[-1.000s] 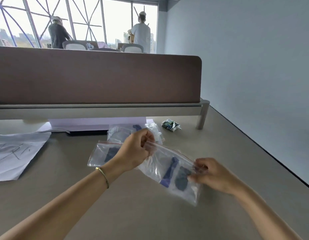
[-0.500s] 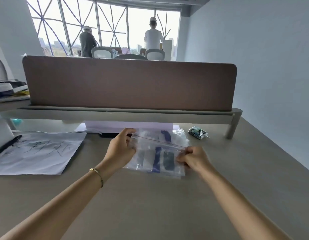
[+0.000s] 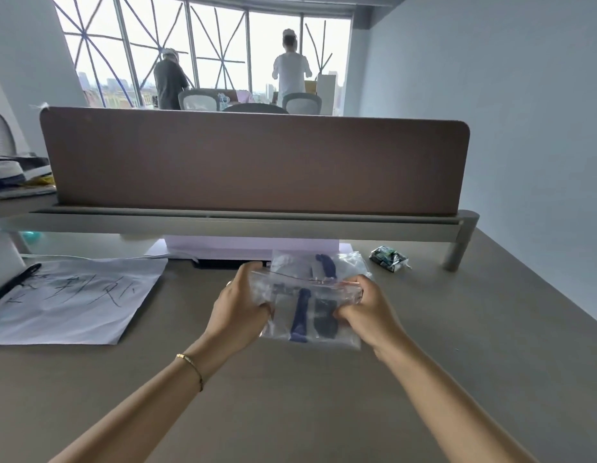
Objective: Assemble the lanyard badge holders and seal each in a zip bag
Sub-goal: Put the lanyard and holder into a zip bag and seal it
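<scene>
A clear zip bag [image 3: 327,339] with a red zip line holds a blue lanyard [image 3: 300,315] and a dark badge holder [image 3: 325,320]. My left hand [image 3: 238,309] grips its left side and my right hand [image 3: 364,310] pinches its right side near the zip. The bag lies over other filled zip bags [image 3: 344,262] on the desk; another blue lanyard [image 3: 325,264] shows in the one behind.
A brown divider panel [image 3: 253,162] on a grey shelf [image 3: 243,225] blocks the far side. A scribbled paper sheet [image 3: 70,299] lies left, a small crumpled packet [image 3: 389,259] right, lilac paper [image 3: 250,245] under the shelf. Two people stand by the far window.
Both hands carried the bag from the right toward the middle and set it over the other bags. My hands came closer together, now gripping its two sides.
</scene>
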{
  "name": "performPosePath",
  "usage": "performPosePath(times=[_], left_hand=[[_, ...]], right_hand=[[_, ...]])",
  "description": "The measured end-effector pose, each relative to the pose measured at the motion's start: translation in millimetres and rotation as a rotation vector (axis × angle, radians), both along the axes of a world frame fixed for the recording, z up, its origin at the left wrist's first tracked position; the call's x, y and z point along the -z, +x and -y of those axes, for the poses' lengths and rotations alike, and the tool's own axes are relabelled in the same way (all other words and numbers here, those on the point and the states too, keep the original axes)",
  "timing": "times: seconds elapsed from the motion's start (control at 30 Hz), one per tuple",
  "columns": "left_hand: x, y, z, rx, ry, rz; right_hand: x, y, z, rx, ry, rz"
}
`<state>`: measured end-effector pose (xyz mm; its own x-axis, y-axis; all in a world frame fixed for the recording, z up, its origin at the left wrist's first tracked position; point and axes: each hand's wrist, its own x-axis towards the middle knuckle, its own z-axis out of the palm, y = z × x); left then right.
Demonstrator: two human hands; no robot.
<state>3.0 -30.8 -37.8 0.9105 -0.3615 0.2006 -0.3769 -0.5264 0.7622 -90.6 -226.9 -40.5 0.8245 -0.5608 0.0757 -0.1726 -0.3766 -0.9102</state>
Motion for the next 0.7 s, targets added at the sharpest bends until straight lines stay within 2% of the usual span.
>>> performPosePath(times=[0.1, 0.2, 0.33, 0.47, 0.6, 0.7], left_hand=[[-13.3, 2.1, 10.1, -0.004, -0.128, 0.013], [-26.1, 9.2, 26.7, 0.012, -0.174, 0.011], [-22.7, 27.4, 55.0, 0.020, -0.152, -0.009], [-2.9, 45.6, 76.0, 0.008, -0.113, -0.056], [12.0, 54.6, 82.9, -0.067, 0.132, 0.053], [15.3, 58.4, 85.4, 0.003, 0.080, -0.055]], right_hand=[[-14.4, 5.9, 9.2, 0.053, 0.057, 0.134], [-26.2, 19.7, 28.6, 0.165, -0.040, 0.210], [-30.9, 38.6, 45.4, 0.215, -0.158, 0.148], [-17.8, 58.2, 58.5, 0.227, -0.190, 0.067], [-3.7, 69.5, 68.3, 0.185, -0.312, -0.066], [5.3, 72.7, 72.5, 0.107, -0.340, -0.111]])
